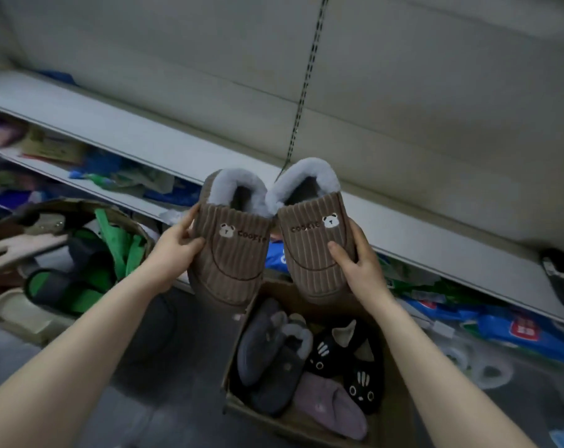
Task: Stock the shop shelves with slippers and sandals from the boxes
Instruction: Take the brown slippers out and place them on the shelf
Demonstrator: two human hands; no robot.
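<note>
My left hand (174, 250) grips the left side of a brown corduroy slipper (232, 250) with a grey fleece collar and a bear patch. My right hand (358, 263) grips the right side of its matching brown slipper (313, 250). Both slippers are held side by side in the air, heels up, in front of the white shelf (119, 130). Below them an open cardboard box (393, 415) on the floor holds grey, black cat-faced and pink slippers.
A second box (119, 215) at the left holds green-and-grey sandals and beige ones. The lower shelf carries blue and green packets (519, 331). A slotted upright (306, 79) runs up the white back panel. Dark floor lies between the boxes.
</note>
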